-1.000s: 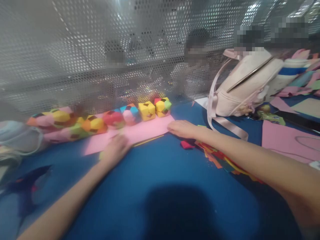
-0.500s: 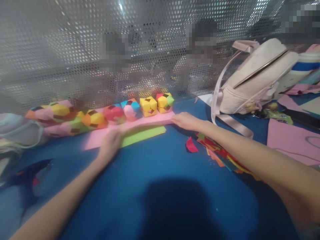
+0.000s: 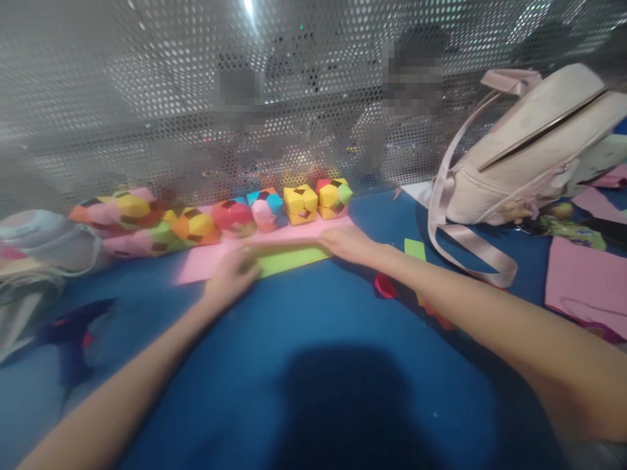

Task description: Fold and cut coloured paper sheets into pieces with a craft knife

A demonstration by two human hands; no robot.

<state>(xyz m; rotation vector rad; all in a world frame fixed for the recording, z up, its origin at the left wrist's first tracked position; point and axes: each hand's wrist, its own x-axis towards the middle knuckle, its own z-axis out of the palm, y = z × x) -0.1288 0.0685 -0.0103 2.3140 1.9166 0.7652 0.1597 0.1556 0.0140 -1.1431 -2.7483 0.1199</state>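
A pink sheet of paper (image 3: 206,258) lies at the far side of the blue tabletop, with light green paper (image 3: 289,261) at its near edge. Between my hands a band of the pink edge looks raised over the green. My left hand (image 3: 231,271), blurred, has its fingers curled at this edge. Farther right, my right hand (image 3: 347,243) closes on the pink paper near the green sheet's end; its fingertips are partly hidden. Behind the sheet runs a row of folded-paper cubes, including a yellow cube (image 3: 300,203) and a red one (image 3: 231,217).
A perforated metal panel (image 3: 186,150) rises behind. On the right stand a pale backpack (image 3: 529,150) with trailing straps and pink paper (image 3: 585,281). Paper scraps, one a red piece (image 3: 385,286), lie by my right forearm. At left are a dark blue glue gun (image 3: 73,333) and a pale bag-like item (image 3: 44,241).
My right hand has shifted left and nearer along the paper, and my left hand slightly right, so they are closer together. The view has turned slightly left. A green scrap now shows beyond my right forearm.
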